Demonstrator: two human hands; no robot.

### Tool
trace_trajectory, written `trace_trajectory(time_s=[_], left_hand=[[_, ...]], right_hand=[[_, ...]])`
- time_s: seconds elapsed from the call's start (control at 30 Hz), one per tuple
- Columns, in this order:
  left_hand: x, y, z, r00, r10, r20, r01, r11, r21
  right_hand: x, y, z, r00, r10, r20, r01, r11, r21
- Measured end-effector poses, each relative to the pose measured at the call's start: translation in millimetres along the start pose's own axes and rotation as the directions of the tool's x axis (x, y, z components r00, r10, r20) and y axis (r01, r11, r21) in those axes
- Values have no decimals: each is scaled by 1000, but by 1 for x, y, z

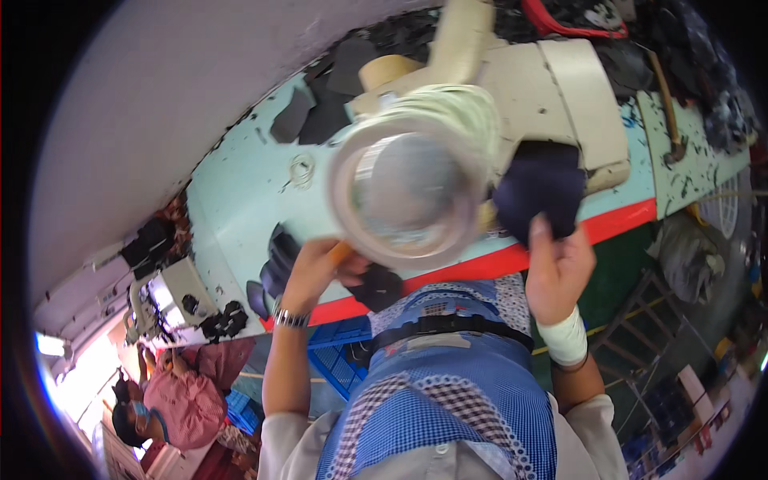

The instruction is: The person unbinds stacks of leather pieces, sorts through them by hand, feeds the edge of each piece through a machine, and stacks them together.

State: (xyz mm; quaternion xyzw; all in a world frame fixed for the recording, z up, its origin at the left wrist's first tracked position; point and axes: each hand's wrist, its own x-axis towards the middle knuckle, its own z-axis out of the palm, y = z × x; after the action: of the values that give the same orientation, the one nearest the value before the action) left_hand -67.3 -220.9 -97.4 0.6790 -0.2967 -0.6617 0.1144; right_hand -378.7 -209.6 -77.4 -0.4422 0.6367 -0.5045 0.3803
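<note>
My right hand (556, 272), a white wrap around its wrist, grips the lower edge of a dark flat piece (540, 188) between thumb and fingers, holding it up beside the machine. My left hand (318, 272), wearing a metal watch, is closed at the table's front edge on a smaller black piece (378, 290). Something orange shows at its fingers; what it is I cannot make out. Between and beyond my hands, a large blurred pale ring (340, 200) hides part of the cream sewing machine (520, 96).
Several black pieces (278, 260) lie left of my left hand, and more dark pieces (320, 112) at the back. A coil of pale cord (302, 170) rests on the tabletop (240, 212). A hammer (668, 112) lies far right. Another person (184, 404) works at lower left.
</note>
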Motion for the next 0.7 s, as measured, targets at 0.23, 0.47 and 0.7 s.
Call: trace_trajectory(time_s=[0.23, 0.47, 0.7], left_hand=[[17, -120, 33, 796, -35, -605, 96, 993, 70], [-20, -94, 48, 955, 137, -263, -245, 865, -439], [-71, -3, 53, 678, 730, -82, -631, 522, -574]], right_hand=[[29, 16, -7, 795, -564, 224, 514, 429, -743], [-57, 9, 49, 364, 463, 808, -538, 813, -223], [-51, -28, 40, 329, -42, 943, -675, 688, 266]])
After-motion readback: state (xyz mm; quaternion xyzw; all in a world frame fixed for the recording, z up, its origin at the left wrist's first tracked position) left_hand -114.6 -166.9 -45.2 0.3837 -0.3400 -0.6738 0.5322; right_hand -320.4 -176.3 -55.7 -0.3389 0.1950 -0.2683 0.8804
